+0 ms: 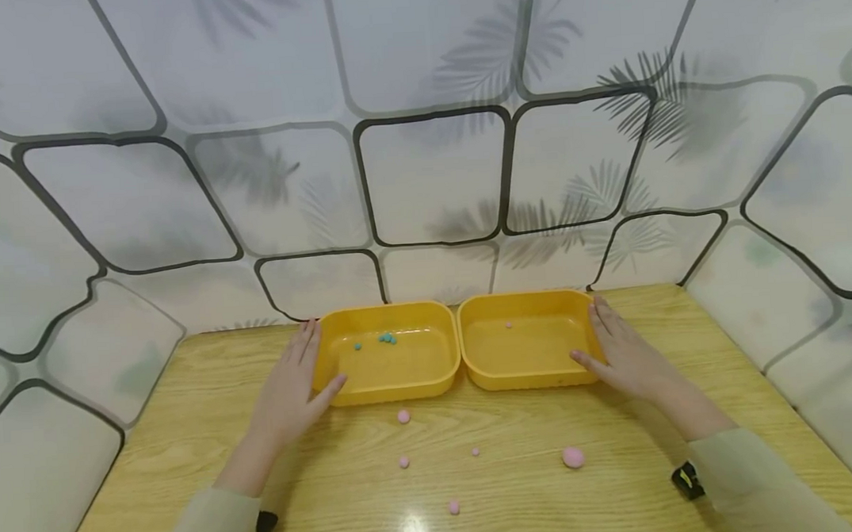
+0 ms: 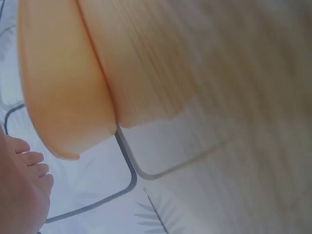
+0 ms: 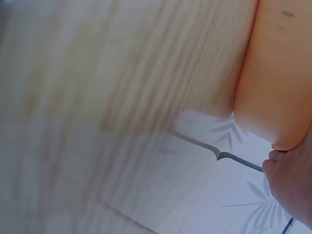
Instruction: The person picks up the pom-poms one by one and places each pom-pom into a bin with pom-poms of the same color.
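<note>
Two yellow plastic trays stand side by side at the back of the table, their inner ends meeting. My left hand [image 1: 289, 391] rests along the outer end of the left tray [image 1: 389, 394], fingers straight and thumb over its front corner. In the same way my right hand [image 1: 630, 360] lies against the outer end of the right tray [image 1: 531, 380], its thumb over the rim. Several small teal balls [image 1: 387, 338] lie in the left tray, and one tiny pink ball [image 1: 509, 325] in the right. Both wrist views show tray walls beside the fingers.
Several pink balls of differing size lie on the wooden table [image 1: 335, 476] before the trays, the largest pink ball [image 1: 573, 457] at the right. Close behind the trays rises a patterned wall covering [image 1: 432, 178], which also flanks the table on both sides.
</note>
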The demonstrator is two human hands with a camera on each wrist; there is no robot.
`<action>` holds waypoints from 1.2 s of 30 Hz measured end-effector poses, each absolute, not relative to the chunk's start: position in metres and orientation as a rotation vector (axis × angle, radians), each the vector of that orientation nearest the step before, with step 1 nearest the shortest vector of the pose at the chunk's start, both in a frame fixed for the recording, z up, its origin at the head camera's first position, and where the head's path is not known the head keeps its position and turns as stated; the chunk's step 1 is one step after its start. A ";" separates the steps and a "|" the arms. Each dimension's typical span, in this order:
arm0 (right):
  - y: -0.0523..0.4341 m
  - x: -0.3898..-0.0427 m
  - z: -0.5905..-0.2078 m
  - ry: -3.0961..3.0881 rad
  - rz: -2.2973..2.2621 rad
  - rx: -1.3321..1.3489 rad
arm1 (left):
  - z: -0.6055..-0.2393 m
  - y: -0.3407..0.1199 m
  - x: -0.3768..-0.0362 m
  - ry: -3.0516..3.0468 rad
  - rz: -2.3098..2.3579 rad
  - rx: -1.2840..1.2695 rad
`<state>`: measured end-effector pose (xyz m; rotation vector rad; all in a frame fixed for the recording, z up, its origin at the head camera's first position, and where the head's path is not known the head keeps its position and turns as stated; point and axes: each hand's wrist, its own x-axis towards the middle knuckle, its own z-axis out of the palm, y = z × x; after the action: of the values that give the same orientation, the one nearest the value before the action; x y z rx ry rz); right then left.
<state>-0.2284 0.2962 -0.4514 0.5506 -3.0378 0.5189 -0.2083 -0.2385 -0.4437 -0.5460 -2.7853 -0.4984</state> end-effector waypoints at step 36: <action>0.294 -0.228 -0.450 -3.026 0.491 0.544 | -0.457 -0.196 -0.146 -2.284 -1.142 -0.626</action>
<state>-0.2280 0.2942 -0.4500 0.5437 -3.0256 0.4909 -0.1465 -0.1956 -0.4571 -0.6257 -2.2845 -1.1421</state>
